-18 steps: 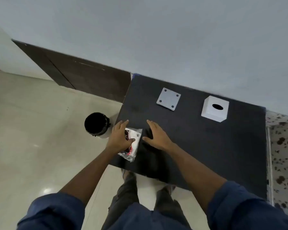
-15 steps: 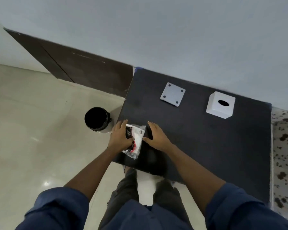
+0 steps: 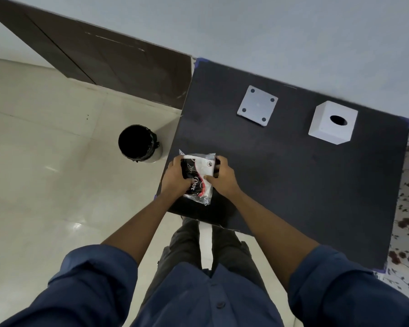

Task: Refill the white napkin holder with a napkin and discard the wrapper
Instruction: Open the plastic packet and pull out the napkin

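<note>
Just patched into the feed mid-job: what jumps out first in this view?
Both hands, left hand and right hand, grip a napkin packet at the black table's near left corner. Farther back stand a white napkin holder and a flat white plate. A black bin sits on the floor, left.

Wrapped napkin pack (image 3: 200, 178) — sides hidden under both hands; print partly unreadable.

One wrapped napkin pack (image 3: 200, 177), one white napkin holder box (image 3: 332, 125), one white square base plate (image 3: 257, 105), one black bin (image 3: 138, 143), one dark table (image 3: 316, 180), two hands.
</note>
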